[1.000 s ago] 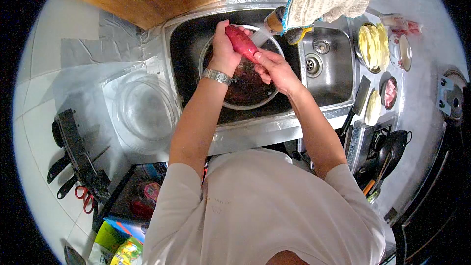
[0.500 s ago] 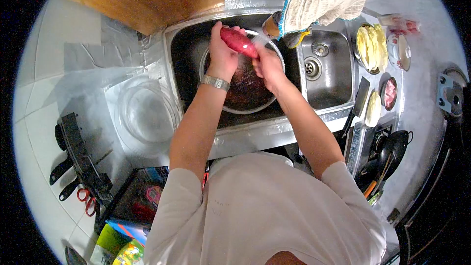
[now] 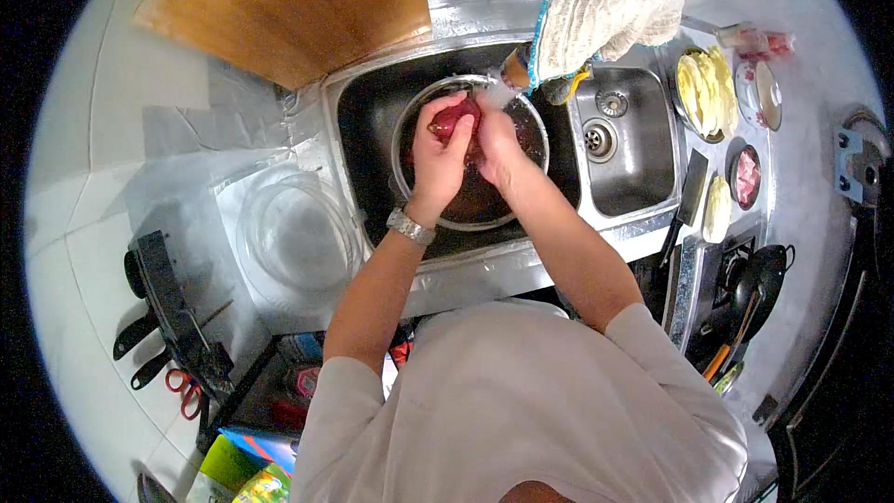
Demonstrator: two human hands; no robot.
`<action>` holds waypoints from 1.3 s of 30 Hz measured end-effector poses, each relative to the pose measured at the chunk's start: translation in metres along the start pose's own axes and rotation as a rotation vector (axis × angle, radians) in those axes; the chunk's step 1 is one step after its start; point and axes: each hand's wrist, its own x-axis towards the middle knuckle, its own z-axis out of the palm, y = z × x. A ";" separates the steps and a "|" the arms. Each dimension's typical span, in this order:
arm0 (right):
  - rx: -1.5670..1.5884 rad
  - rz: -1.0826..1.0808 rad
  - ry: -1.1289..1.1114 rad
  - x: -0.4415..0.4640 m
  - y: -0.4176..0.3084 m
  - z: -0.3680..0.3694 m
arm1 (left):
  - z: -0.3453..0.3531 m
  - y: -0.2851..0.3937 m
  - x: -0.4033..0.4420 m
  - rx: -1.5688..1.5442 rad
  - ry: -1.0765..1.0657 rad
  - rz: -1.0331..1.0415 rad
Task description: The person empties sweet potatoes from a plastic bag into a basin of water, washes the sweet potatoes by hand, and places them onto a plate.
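My left hand [image 3: 438, 166] is wrapped around a red-skinned sweet potato [image 3: 453, 118], its thumb lying across the near side. My right hand [image 3: 503, 151] is closed against the other end, with its fingers partly hidden. Water runs from the tap [image 3: 515, 70] onto my right hand and the sweet potato. Both hands are above a round metal basin [image 3: 475, 225] holding dark water, which stands in the large sink [image 3: 363, 121]. What lies under the water I cannot make out.
A knitted cloth [image 3: 601, 23] covers the tap. Right of the small sink [image 3: 629, 154] are a cleaver [image 3: 692, 188], cabbage leaves [image 3: 708, 93], a meat dish [image 3: 746, 175] and a wok [image 3: 765, 293]. To the left are a clear bowl [image 3: 298, 228], a knife rack [image 3: 177, 303] and a wooden board [image 3: 298, 9].
The sweet potato has turned from lying lengthwise across both hands to pointing toward me, and sits lower over the basin. My right hand has moved in under the water stream.
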 end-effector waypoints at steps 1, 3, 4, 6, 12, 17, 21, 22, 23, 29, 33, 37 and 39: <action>-0.027 -0.011 0.000 -0.005 0.008 -0.003 | -0.003 -0.004 -0.002 0.000 0.003 0.002; -0.103 0.043 -0.014 -0.032 0.005 -0.003 | -0.005 -0.001 -0.005 0.150 0.012 0.037; -0.176 0.100 -0.023 -0.042 0.004 -0.004 | -0.006 0.000 -0.005 0.214 -0.003 0.106; -0.211 -0.031 0.001 -0.044 0.013 -0.013 | -0.001 0.000 -0.013 0.042 0.019 -0.034; -1.001 -0.671 -0.006 -0.047 0.009 -0.034 | 0.005 -0.030 -0.010 -0.294 0.239 -0.267; -0.805 -0.154 -0.228 -0.050 -0.018 -0.058 | -0.030 -0.010 0.014 -0.361 0.410 -0.291; -1.653 -0.742 -0.089 -0.029 -0.017 -0.094 | -0.063 0.000 0.030 -0.101 0.273 -0.362; -1.660 -0.631 -0.028 -0.020 -0.014 -0.103 | -0.074 0.005 0.032 0.071 0.169 -0.375; -1.641 -0.613 -0.053 -0.013 -0.016 -0.110 | -0.082 0.015 0.033 0.074 0.174 -0.378; -1.401 -0.922 0.195 -0.009 -0.042 -0.102 | -0.141 0.090 0.022 0.674 -0.269 -0.413; -1.599 -1.516 0.285 -0.036 -0.111 -0.079 | -0.199 0.099 -0.001 0.935 -0.358 -0.522; -2.153 -1.319 0.327 -0.021 -0.147 -0.082 | -0.237 0.094 -0.024 1.158 -0.343 -0.581; -2.521 -0.975 0.255 -0.023 -0.161 -0.080 | -0.258 0.075 -0.036 1.126 -0.319 -0.668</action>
